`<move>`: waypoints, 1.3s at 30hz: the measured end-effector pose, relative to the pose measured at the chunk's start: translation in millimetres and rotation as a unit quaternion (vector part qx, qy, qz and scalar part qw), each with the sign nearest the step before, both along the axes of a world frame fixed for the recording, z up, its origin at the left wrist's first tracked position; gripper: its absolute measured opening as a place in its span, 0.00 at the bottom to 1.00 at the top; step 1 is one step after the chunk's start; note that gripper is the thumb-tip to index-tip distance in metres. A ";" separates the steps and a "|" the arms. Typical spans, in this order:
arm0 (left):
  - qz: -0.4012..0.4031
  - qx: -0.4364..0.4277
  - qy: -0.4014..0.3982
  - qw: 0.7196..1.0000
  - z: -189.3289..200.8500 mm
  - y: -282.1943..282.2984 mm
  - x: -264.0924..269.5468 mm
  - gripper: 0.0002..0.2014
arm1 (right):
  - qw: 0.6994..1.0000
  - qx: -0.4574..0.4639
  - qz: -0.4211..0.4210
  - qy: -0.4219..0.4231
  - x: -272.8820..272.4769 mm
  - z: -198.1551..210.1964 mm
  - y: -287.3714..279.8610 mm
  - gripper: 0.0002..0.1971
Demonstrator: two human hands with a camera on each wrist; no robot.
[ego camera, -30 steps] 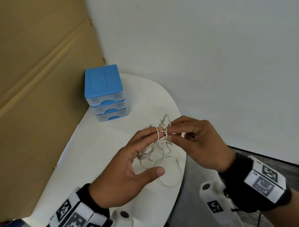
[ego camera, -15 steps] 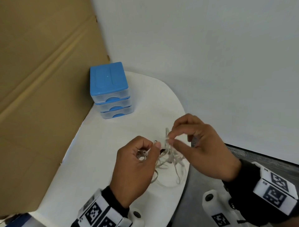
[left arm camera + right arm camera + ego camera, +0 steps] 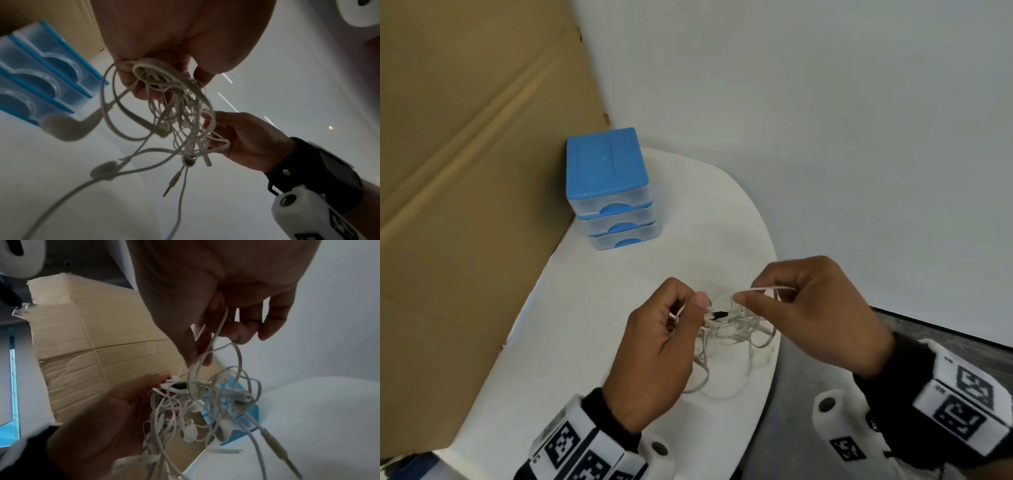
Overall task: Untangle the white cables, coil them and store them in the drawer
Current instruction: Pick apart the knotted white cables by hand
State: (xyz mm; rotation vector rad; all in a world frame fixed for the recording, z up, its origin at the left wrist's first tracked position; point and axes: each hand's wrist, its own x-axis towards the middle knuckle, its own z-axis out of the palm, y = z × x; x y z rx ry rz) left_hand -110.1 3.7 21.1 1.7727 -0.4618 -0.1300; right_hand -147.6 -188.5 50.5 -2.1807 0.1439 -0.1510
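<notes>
The right hand [image 3: 822, 308] pinches one strand drawn from the white cables [image 3: 732, 339], while the left hand [image 3: 661, 346] curls round the bunched tangle just above the bench [image 3: 619, 308]. Pulling that strand hard would likely tighten the knots, and the dangling loops near the bench's right edge could slip off. The blue drawer unit [image 3: 609, 192] stands far left, shut, against cardboard [image 3: 465, 171] and a pale wall [image 3: 825, 120].

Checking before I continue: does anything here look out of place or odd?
Only the cables: still one knotted bundle, pinched by the left hand and right hand, loops hanging past the table edge. The drawers are shut.
</notes>
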 end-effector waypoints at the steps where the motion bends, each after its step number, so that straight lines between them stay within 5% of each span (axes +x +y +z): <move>1: -0.009 0.009 -0.010 1.000 -1.8 0.6 -0.7 0.21 | 1.000 -0.019 0.003 0.010 0.2 -1.2 -0.3 0.15; 5: -0.014 0.016 -0.010 1.000 -6.7 2.1 -1.9 0.22 | 0.993 0.088 -0.083 0.005 9.0 -9.3 -6.9 0.20; 9: -0.006 0.022 -0.012 1.000 -12.2 3.4 5.0 0.17 | 0.918 0.303 -0.254 -0.024 19.1 -4.3 -26.7 0.14; 11: -0.006 0.031 -0.017 0.999 -14.5 4.0 7.1 0.17 | 0.906 0.340 -0.251 -0.024 19.2 -2.3 -29.3 0.11; 14: -0.008 0.046 -0.017 0.999 -17.2 4.5 6.9 0.20 | 0.927 0.348 -0.142 -0.016 16.7 -2.0 -23.0 0.15; 18: -0.016 0.061 -0.029 0.998 -21.4 5.1 6.0 0.19 | 0.967 0.241 0.025 0.082 8.7 2.2 -12.9 0.13; 21: -0.026 0.072 -0.036 0.996 -20.0 4.1 3.9 0.16 | 0.995 -0.006 0.012 0.099 6.9 -5.7 -15.9 0.20; 24: -0.037 0.089 -0.042 0.994 -21.0 4.1 4.4 0.15 | 0.973 -0.218 -0.020 0.080 9.5 -15.5 -27.1 0.23; 27: -0.046 0.099 -0.046 0.993 -21.9 4.9 4.0 0.15 | 0.974 -0.225 -0.014 0.037 10.3 -15.8 -34.2 0.19; 33: -0.062 0.093 -0.038 0.993 -15.5 3.3 0.2 0.14 | 0.957 -0.214 0.195 0.008 3.0 -20.6 -12.8 0.17; 39: -0.061 0.106 -0.045 0.991 -12.5 3.1 -1.1 0.14 | 0.964 -0.167 0.205 -0.017 4.6 -19.9 -17.6 0.06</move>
